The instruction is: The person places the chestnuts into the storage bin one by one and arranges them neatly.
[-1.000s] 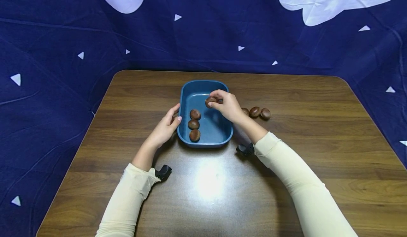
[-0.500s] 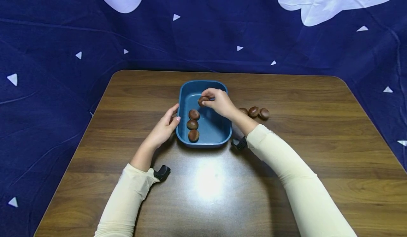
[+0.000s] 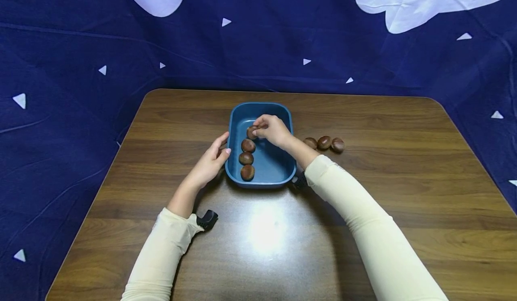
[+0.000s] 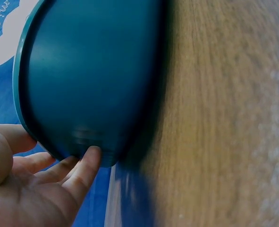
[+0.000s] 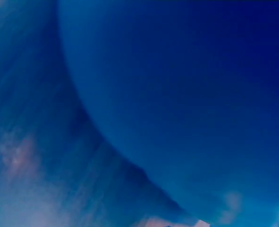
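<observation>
Inside the blue rectangular container (image 3: pixel 272 166) on the table, my right hand (image 3: pixel 276 131) pinches a brown chestnut (image 3: pixel 251 132) between thumb and fingers. It is just beyond the far end of a row of chestnuts (image 3: pixel 246 158) along the container's left side. Whether the held chestnut touches the floor cannot be told. My left hand (image 3: pixel 208 163) holds the container's left side, thumb at the rim and fingers against the outer wall. In the left wrist view those fingers (image 4: pixel 85 172) lie along the wall. The right wrist view is a blue blur of the container.
Right of the container, three more chestnuts (image 3: pixel 324 142) lie in a row on the wooden table (image 3: pixel 383 180). A dark blue curtain (image 3: pixel 258 45) with white shapes hangs behind the table's far edge. Black wrist devices (image 3: pixel 208 220) stick out from the sleeves.
My right hand has moved left and slightly down with the chestnut, to the far end of the row. The left hand has stayed at the container's side.
</observation>
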A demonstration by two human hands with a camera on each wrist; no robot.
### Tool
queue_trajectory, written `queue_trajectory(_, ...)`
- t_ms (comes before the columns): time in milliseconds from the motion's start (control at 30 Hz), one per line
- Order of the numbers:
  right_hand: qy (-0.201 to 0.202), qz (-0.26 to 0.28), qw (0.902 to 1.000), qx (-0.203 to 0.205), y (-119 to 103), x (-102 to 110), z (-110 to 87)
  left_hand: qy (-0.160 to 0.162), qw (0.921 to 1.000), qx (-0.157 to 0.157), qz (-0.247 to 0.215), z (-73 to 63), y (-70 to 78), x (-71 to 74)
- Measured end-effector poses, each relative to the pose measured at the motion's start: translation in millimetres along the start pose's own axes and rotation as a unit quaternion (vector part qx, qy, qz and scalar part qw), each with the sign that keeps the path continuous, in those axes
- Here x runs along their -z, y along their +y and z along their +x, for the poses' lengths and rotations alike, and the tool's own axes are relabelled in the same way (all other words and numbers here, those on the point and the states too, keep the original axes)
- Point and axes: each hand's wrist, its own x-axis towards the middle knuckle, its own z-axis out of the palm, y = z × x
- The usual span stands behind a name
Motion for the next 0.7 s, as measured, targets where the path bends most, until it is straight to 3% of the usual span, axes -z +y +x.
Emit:
queue_trajectory(133,-0.010,0.038,0.9987,-0.031,0,-1,-0.2,0.000,1.0000,0.000,0.000,-0.1,-0.4,-0.1)
queue_trajectory(467,-0.043,0.062,0.9946,-0.070,1,-5,1.1,0.002,1.0000,-0.003,-0.004,-0.3,-0.7,-0.8)
queue_trajectory(700,-0.057,0.033,0.9946,-0.079,-1,-5,0.3,0.000,0.9999,-0.001,-0.010,-6.0,20.4,-3.2)
